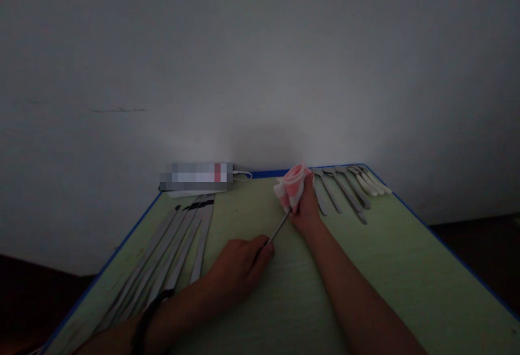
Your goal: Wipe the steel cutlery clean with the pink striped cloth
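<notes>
My left hand (244,265) is closed round one end of a thin metal utensil (279,227) above the middle of the table. The utensil slants up and away to the right, and its far end disappears into a pink and white cloth (294,181). Gripping that cloth around the utensil is my right hand (307,209). Which kind of utensil it is, I cannot tell, since the cloth covers its head. Just right of my right hand lie several metal utensils (352,190) with long handles, partly behind the hand.
Long flat metal utensils (162,257) with dark parts lie in a row at the left, partly under my left arm. A pixelated box-like object (197,177) with a white cable (244,173) stands at the back. White-handled utensils (368,183) lie back right. The green table (385,279) meets a wall (260,63).
</notes>
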A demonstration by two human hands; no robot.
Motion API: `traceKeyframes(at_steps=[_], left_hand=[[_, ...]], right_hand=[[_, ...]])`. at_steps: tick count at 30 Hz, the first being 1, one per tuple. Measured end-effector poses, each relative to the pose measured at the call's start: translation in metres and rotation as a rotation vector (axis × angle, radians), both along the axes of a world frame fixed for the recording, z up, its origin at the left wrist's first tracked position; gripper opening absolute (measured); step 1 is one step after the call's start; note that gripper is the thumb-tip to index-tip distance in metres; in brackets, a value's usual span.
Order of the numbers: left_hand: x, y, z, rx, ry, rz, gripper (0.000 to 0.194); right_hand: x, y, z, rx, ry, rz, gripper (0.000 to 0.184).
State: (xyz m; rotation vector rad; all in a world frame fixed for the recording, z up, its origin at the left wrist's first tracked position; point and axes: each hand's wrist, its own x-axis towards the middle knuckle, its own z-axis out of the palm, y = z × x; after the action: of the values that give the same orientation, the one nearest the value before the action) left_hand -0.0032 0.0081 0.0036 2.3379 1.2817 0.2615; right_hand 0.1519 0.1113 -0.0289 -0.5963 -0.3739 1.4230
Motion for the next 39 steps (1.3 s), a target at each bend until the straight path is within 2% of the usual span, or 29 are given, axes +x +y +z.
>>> traceKeyframes(at_steps=[5, 10, 15, 25, 32, 39], left_hand=[[-0.001, 0.002, -0.001, -0.034, -0.067, 0.042, 0.036], [-0.002, 0.004, 0.003, -0.151, -0.141, 0.037, 0.035], [-0.002, 0.006, 0.001, -0.172, -0.212, 0.059, 0.034], [-0.001, 0.008, 0.0, -0.282, -0.432, 0.134, 0.038], [-0.003, 0.01, -0.003, -0.301, -0.496, 0.158, 0.037], [-0.003, 0.01, -0.007, -0.308, -0.502, 0.169, 0.036]], right_hand=[[-0.001, 0.0, 0.002, -0.002, -0.027, 0.09, 0.03], [-0.003, -0.001, 0.001, 0.0, -0.081, 0.162, 0.038], [-0.006, -0.001, -0.001, -0.003, -0.094, 0.116, 0.038], [-0.009, -0.013, 0.014, 0.054, 0.043, 0.235, 0.007], [-0.003, -0.012, 0.014, 0.009, 0.124, 0.282, 0.02], [-0.003, -0.012, 0.013, -0.049, 0.069, 0.299, 0.021]])
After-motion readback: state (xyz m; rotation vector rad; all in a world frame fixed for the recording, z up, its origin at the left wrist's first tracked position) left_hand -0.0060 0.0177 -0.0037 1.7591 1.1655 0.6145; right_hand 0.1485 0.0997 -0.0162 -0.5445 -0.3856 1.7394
